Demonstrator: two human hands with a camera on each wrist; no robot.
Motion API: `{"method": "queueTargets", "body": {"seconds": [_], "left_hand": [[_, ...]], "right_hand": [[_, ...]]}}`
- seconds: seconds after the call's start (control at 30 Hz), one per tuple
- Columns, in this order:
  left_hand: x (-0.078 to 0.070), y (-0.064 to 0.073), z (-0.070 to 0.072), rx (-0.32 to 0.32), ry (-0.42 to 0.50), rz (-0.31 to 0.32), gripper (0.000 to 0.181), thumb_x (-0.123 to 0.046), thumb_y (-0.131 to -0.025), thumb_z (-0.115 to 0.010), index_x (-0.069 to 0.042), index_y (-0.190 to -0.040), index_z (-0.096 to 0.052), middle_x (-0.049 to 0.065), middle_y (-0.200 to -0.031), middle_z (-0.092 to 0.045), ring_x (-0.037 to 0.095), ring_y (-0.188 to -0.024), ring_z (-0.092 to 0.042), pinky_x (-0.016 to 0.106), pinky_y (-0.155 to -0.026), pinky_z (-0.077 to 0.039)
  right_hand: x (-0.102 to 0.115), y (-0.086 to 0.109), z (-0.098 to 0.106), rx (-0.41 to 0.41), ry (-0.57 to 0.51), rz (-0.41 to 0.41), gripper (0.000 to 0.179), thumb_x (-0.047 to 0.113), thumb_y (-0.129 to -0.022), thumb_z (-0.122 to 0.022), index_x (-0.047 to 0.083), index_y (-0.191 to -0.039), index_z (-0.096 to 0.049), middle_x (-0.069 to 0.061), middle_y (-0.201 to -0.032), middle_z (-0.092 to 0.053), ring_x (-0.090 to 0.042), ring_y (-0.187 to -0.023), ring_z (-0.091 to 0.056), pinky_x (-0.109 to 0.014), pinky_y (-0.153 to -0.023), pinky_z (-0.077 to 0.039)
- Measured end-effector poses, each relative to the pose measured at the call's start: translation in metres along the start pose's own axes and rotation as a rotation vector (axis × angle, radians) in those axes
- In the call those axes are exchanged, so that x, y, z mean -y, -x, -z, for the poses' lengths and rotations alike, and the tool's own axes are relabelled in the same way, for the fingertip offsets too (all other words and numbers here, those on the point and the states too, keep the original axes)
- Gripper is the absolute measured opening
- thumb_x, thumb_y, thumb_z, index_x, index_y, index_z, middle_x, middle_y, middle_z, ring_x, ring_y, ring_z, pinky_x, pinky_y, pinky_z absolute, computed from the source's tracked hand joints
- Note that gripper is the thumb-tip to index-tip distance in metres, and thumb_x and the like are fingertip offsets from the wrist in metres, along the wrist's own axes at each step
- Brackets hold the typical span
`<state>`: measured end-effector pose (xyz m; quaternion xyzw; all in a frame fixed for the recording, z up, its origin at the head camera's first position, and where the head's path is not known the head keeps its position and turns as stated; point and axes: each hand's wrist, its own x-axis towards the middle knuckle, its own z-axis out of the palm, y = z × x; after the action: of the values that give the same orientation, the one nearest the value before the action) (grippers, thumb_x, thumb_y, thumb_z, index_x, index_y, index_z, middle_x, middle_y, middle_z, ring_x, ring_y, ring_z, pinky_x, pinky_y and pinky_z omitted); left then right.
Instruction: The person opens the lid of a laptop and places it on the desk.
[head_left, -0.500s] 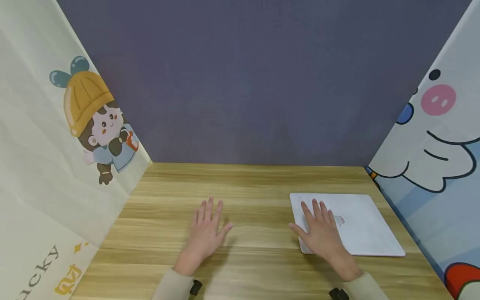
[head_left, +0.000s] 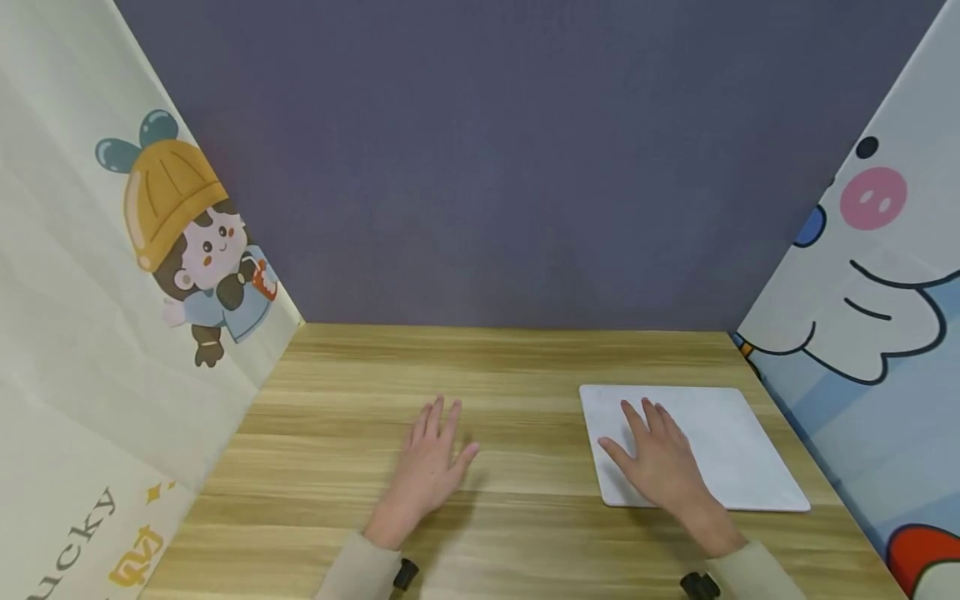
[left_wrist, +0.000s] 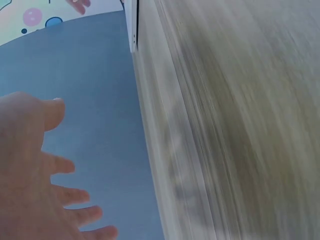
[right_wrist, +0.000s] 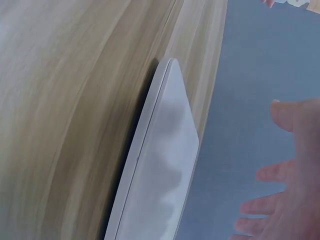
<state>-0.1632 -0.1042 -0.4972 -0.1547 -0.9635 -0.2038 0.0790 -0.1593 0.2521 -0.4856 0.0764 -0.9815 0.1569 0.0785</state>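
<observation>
A closed silver-white laptop (head_left: 750, 454) lies flat on the right part of the wooden table. Over its left half hovers my right hand (head_left: 663, 471), palm down with fingers spread and thumb out to the left. In the right wrist view, a gap shows between this hand (right_wrist: 285, 195) and the laptop lid (right_wrist: 162, 165), on which a finger-shaped shadow falls. My left hand (head_left: 423, 479) is held above bare wood left of the middle, fingers extended and holding nothing. The left wrist view shows that hand (left_wrist: 30, 175) raised off the tabletop.
The wood-grain table (head_left: 525, 417) ends at a dark blue-grey panel (head_left: 480, 167) behind. A white printed sheet (head_left: 60, 292) borders the left side, and a cartoon-printed sheet (head_left: 900, 333) the right, close to the laptop. Both wrists wear dark straps.
Both hands have shifted slightly to the right, still spread. The logo on the laptop lid, visible before, is now covered by my right hand. The laptop stays in place.
</observation>
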Motion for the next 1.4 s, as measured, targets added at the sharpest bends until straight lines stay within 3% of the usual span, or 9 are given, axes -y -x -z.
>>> {"method": "queueTargets", "body": {"seconds": [0.27,0.5,0.83,1.4], "left_hand": [[-0.01,-0.005,-0.005,-0.018,0.014,-0.034,0.071,-0.048,-0.104,-0.05,-0.006,-0.158,-0.032,0.025,-0.161,-0.029,0.045,-0.145,-0.032,0.064,-0.115,-0.03],[-0.015,-0.003,-0.004,-0.011,0.036,-0.027,0.068,-0.046,-0.104,-0.051,-0.006,-0.157,-0.036,0.023,-0.16,-0.033,0.043,-0.144,-0.036,0.062,-0.115,-0.032],[-0.026,-0.007,-0.005,-0.017,0.125,-0.065,0.061,-0.042,-0.106,-0.05,-0.003,-0.152,-0.042,0.021,-0.153,-0.044,0.038,-0.14,-0.043,0.056,-0.115,-0.036],[-0.054,-0.014,-0.012,0.031,0.208,-0.047,0.06,-0.043,-0.106,-0.049,-0.006,-0.153,-0.042,0.019,-0.151,-0.047,0.036,-0.138,-0.045,0.055,-0.112,-0.04]], "right_hand": [[-0.012,0.004,0.009,0.005,-0.018,-0.026,0.079,0.055,-0.102,-0.052,-0.008,-0.15,-0.04,-0.043,-0.15,-0.031,-0.061,-0.138,-0.028,-0.071,-0.111,-0.027],[-0.02,0.005,0.012,-0.006,-0.013,-0.028,0.076,0.052,-0.103,-0.052,-0.009,-0.147,-0.042,-0.044,-0.145,-0.037,-0.062,-0.132,-0.035,-0.073,-0.105,-0.034],[-0.04,0.007,0.02,-0.003,0.003,-0.05,0.073,0.05,-0.104,-0.051,-0.01,-0.145,-0.044,-0.045,-0.141,-0.04,-0.065,-0.126,-0.039,-0.075,-0.098,-0.038],[-0.066,0.009,0.028,-0.023,-0.005,-0.087,0.073,0.051,-0.103,-0.052,-0.012,-0.14,-0.048,-0.043,-0.129,-0.049,-0.064,-0.115,-0.046,-0.074,-0.089,-0.042]]}}
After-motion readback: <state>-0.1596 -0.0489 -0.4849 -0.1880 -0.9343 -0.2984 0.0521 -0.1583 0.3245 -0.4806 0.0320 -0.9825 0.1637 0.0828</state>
